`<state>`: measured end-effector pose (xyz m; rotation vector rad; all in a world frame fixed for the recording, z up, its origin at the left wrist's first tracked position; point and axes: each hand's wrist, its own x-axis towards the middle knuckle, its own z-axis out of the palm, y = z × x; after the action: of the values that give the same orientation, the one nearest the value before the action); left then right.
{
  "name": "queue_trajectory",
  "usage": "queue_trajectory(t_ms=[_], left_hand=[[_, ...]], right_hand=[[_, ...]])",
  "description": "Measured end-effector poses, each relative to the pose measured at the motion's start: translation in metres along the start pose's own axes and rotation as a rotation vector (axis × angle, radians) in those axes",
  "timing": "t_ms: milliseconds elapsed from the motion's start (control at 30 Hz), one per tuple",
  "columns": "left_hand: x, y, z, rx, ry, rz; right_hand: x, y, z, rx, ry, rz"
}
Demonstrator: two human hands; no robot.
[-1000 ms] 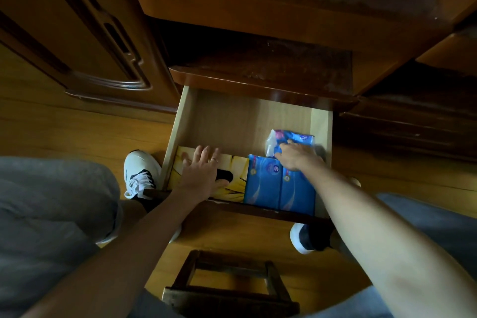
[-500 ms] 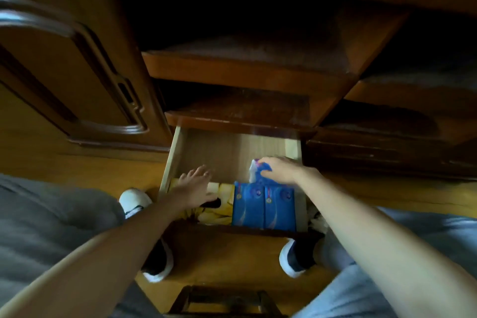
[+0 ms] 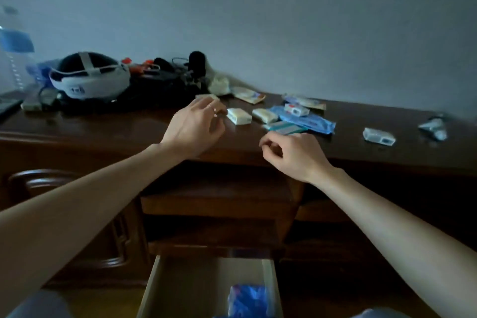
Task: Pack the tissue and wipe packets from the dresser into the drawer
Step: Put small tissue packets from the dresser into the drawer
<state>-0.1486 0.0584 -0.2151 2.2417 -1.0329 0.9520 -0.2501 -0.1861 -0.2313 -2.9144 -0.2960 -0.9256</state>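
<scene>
Left hand (image 3: 193,128): over the dresser (image 3: 103,126) top, fingers loosely curled, holding nothing, just beside a white packet (image 3: 239,116).
Right hand (image 3: 293,153): at the dresser's front edge, fingers loosely curled, empty.
Packets: scattered on the dresser; blue wipes (image 3: 307,121) behind the right hand.
Drawer (image 3: 196,286): open below, blue packet (image 3: 249,301) inside.

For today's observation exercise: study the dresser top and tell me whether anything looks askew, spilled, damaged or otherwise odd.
Nothing is spilled or visibly damaged. The packets lie scattered at mixed angles: a white packet near the left hand, a long blue wipe pack with a small box on it, and a clear packet apart on the right.
</scene>
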Motion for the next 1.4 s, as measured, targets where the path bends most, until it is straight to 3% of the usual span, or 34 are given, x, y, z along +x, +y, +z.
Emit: queue_trajectory(t_ms=[67,133,233,300,400,567,767,1100,1233,1333,1400], left_hand=[[0.025,-0.012,0.018,0.011,-0.146,-0.118],[0.04,-0.023,0.042,0.049,-0.289,-0.148],[0.058,-0.03,0.083,0.048,-0.384,-0.135],[0.068,-0.033,0.11,0.065,-0.409,-0.145],[0.082,-0.039,0.141,0.103,-0.531,-0.153],[0.112,-0.038,0.176,0.096,-0.588,-0.162],[0.139,-0.032,0.197,0.084,-0.736,-0.14],[0.109,-0.01,0.17,0.038,-0.53,-0.272],[0.065,-0.005,0.131,0.02,-0.516,-0.206],[0.027,-0.001,0.092,0.047,-0.488,-0.179],[-0.001,0.008,0.069,0.071,-0.375,-0.165]], right_hand=[[0.024,0.018,-0.001,-0.127,0.085,0.038],[0.046,0.048,0.007,-0.153,0.047,0.191],[0.061,0.102,0.029,-0.15,-0.236,0.505],[0.061,0.13,0.047,-0.096,-0.387,0.614],[0.064,0.148,0.067,-0.097,-0.413,0.581],[0.071,0.148,0.07,0.008,-0.388,0.306],[0.069,0.145,0.063,0.16,-0.394,0.341],[0.061,0.125,0.052,0.107,-0.378,0.341],[0.034,0.087,0.044,0.163,-0.44,0.289],[0.0,0.051,0.038,0.086,-0.312,0.178],[-0.024,0.03,0.041,0.084,-0.117,0.092]])
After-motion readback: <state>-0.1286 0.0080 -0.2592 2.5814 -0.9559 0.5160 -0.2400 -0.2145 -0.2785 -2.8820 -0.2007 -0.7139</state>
